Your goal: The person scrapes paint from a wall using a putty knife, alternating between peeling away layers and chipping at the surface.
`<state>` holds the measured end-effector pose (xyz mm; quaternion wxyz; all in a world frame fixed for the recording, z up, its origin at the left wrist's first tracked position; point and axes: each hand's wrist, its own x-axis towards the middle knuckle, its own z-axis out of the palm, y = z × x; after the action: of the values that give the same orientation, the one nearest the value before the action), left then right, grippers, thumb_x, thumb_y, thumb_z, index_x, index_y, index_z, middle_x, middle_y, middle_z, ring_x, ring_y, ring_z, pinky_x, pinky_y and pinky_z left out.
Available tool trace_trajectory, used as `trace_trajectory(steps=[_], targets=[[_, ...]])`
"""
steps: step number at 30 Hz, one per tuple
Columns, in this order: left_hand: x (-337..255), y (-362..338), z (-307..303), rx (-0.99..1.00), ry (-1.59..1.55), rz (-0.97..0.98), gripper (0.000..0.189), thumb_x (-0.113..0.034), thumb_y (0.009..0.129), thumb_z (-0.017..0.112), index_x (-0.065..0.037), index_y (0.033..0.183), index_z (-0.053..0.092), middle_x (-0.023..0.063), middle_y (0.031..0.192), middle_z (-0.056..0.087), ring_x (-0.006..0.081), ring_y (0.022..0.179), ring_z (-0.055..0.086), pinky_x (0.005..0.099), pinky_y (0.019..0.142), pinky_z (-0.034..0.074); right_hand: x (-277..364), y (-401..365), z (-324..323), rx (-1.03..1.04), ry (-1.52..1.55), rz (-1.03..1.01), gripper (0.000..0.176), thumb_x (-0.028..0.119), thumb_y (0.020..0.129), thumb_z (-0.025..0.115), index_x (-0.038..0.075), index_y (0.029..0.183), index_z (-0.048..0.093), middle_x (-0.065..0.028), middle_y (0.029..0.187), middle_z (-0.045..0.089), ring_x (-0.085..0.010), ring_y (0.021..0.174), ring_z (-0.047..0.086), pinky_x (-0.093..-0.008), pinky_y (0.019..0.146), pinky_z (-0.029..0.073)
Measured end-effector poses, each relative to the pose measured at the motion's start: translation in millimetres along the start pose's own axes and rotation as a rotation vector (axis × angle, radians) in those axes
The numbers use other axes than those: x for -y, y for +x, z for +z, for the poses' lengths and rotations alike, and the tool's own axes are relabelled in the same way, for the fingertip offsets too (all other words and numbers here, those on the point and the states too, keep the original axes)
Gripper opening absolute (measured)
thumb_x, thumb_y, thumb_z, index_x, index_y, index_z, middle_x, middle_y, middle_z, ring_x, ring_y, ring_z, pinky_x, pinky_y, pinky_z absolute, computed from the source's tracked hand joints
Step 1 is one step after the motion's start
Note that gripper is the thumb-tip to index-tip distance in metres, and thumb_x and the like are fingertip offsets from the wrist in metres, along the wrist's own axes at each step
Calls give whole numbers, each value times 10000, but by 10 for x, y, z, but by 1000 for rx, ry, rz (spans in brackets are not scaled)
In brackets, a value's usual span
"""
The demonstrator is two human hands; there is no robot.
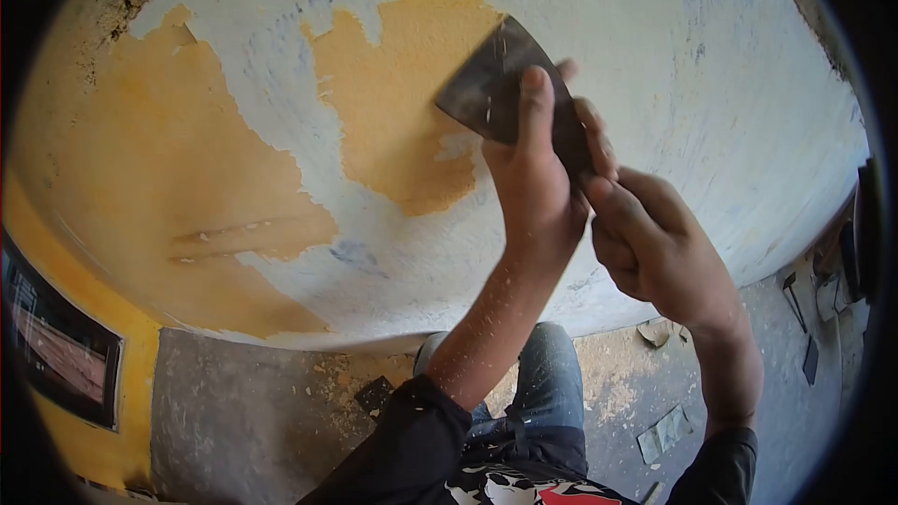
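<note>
A dark, wide-bladed scraper (479, 84) lies against the wall, its blade edge toward the upper left over an orange patch (393, 112) where the pale coating (645, 65) is gone. My left hand (541, 154) grips the scraper near the blade, thumb on its face and fingers behind its right edge. Lower right, my right hand (655, 238) is closed around the handle end, which its fingers mostly hide. Specks of pale dust cover my left forearm. A larger orange area (187, 159) spreads over the wall's left part, with ragged edges of coating around it.
Grey floor (234, 411) below holds scattered flakes and a pale flat piece (665, 434). A dark-framed window (65, 346) sits in the yellow wall (138, 365) at left. Long-handled tools (795, 304) and other items lie at the right edge.
</note>
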<state>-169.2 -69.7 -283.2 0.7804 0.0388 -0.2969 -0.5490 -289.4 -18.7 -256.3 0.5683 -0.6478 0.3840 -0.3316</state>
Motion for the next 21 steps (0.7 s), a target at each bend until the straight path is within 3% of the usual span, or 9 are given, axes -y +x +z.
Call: trace_trajectory(steps=[3,7,9,13,15,17,18,21], targets=[[124,-140,-85,-1,63,-67,449,-364,973,560,19,1194,478,66,684,570,128,473,534,246,407,449,-64,-47,-14,-16,-36,2,303,293,1032,444,14,958,537,51,589,403,-37,480,355,-223,425,303],[-62,63,-22,32,41,36,441,-368,977,549,14,1186,483,51,719,572,117,510,546,239,427,455,47,12,73,-59,55,-16,292,284,1030,453,15,954,537,56,587,399,-40,480,351,-220,424,297],[-27,-48,-60,69,4,-33,452,-365,977,550,14,1210,470,45,727,571,117,524,553,238,440,461,77,-11,34,-33,-110,-31,278,275,1026,461,16,959,536,53,584,395,-41,482,352,-221,432,304],[124,-33,-167,60,69,-51,441,-363,974,557,12,1189,477,43,714,573,122,518,553,243,445,473,-22,9,0,-35,22,52,301,281,1022,464,-1,965,550,39,587,435,-44,502,397,-233,454,337],[-9,75,-68,29,-20,51,437,-354,974,557,18,1188,477,45,698,576,137,494,551,255,442,477,52,52,49,-128,-89,27,312,280,1026,453,-7,957,555,31,601,459,-49,500,410,-234,456,345],[-2,7,-69,37,10,68,433,-357,976,554,14,1186,480,44,695,576,132,501,552,244,451,478,50,80,25,-45,-193,-94,316,276,1029,444,-14,982,559,23,617,469,-49,502,411,-237,457,348],[49,-79,-117,59,9,-1,433,-360,976,552,13,1186,481,44,709,577,125,523,558,232,462,477,66,-17,-1,-18,-176,29,315,271,1028,451,-23,1017,564,25,618,453,-48,519,422,-232,459,347],[27,-99,-155,59,52,-54,426,-358,975,554,9,1180,487,48,725,580,120,549,567,226,469,476,-32,-42,32,-63,24,63,307,269,1027,460,-20,1022,566,33,603,427,-44,520,423,-221,456,341]])
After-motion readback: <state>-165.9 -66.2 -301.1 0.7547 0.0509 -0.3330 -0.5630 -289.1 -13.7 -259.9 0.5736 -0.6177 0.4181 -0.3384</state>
